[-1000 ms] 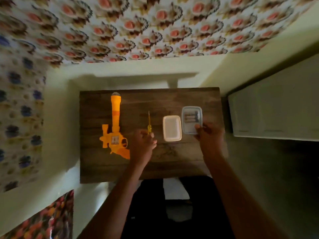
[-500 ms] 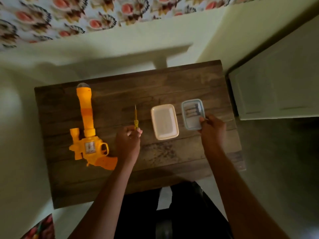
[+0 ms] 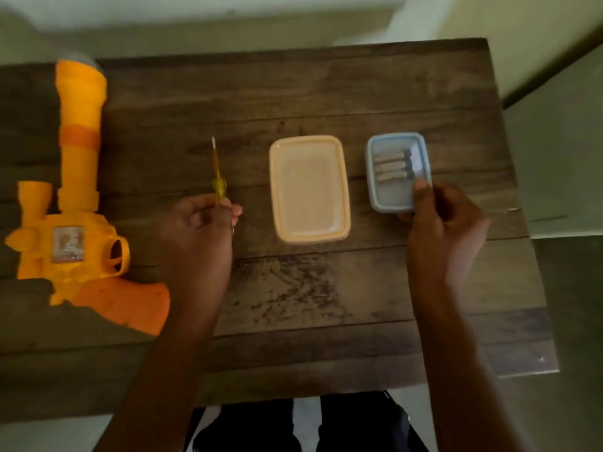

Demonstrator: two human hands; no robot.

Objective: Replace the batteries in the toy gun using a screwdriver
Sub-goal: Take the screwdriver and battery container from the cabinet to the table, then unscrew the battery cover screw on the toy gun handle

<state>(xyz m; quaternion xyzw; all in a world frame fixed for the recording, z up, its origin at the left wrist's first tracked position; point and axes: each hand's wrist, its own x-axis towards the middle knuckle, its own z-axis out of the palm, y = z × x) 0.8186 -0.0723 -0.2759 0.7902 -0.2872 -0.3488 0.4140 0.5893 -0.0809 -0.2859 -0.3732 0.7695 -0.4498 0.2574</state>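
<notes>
1 dark wooden plank table (image 3: 326, 288), 4 items in a row on it, left to right. 1 orange-yellow plastic toy gun (image 3: 78, 203) lies flat at the table's left edge, barrel pointing away from the person, darker orange grip toward the near side, small sticker on its body. 1 slim screwdriver with a clear yellow handle (image 3: 217, 177) sits right of the gun, well apart from it, lengthwise away from the person; can't tell which end is the tip. 1 cream rectangular plastic tray (image 3: 310, 189) is at the middle, flat on the table. 1 smaller pale-blue rectangular plastic tray (image 3: 372, 177) is just right of it with a gap between them. It holds 3 small cylindrical batteries (image 3: 391, 166) lying side by side, crosswise, in its far half. 2 bare hands, well apart. The left hand (image 3: 199, 230) has its fingers curled round the near end of the screwdriver, gripping it. The right hand (image 3: 447, 223) pinches the near right corner of the blue tray, thumb on the rim, fingers tucked under the near edge. The gun is touched by neither hand. Dark-clothed legs (image 3: 359, 425) show below the near table edge.
</notes>
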